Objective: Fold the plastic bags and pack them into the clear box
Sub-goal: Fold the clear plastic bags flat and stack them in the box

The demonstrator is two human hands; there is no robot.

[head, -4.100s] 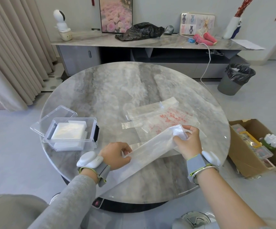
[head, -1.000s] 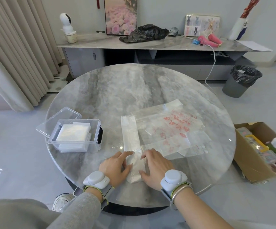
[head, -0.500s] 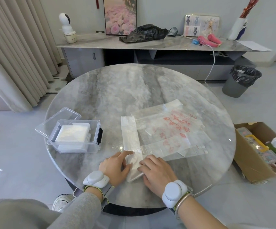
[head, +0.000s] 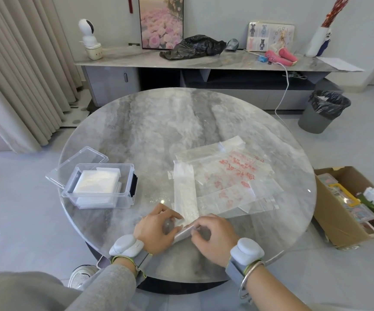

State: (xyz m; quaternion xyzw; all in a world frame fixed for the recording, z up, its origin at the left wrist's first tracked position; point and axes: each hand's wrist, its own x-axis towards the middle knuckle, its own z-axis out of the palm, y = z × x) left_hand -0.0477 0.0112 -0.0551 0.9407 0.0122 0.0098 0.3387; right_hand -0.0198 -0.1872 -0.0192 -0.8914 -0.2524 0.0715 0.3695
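Both hands are close together at the near edge of the round tabletop (head: 159,131), almost touching. My left hand (head: 157,230) and right hand (head: 213,239) each have curled fingers pinching the near end of the folded bag (head: 185,191). It is a long narrow strip of clear plastic running away from me. That near end is lifted a bit off the tabletop and tilted between my hands; the rest of the strip lies flat. The far part of the strip overlaps the left edge of the loose bags (head: 233,176), a flat spread of clear bags with red print, right of centre. I cannot tell how many bags are in that spread.

The clear box (head: 98,200) sits on the left side of the tabletop, well apart from my hands and open at the top. A stack of folded bags (head: 96,181) is inside it. Its lid (head: 78,162) lies just behind and left, touching the box and hanging over the tabletop edge.

There are grey wrist devices on both wrists and a bangle on the right. A cardboard box (head: 343,212) is on the floor at right, and a lined bin (head: 322,113) stands further back.
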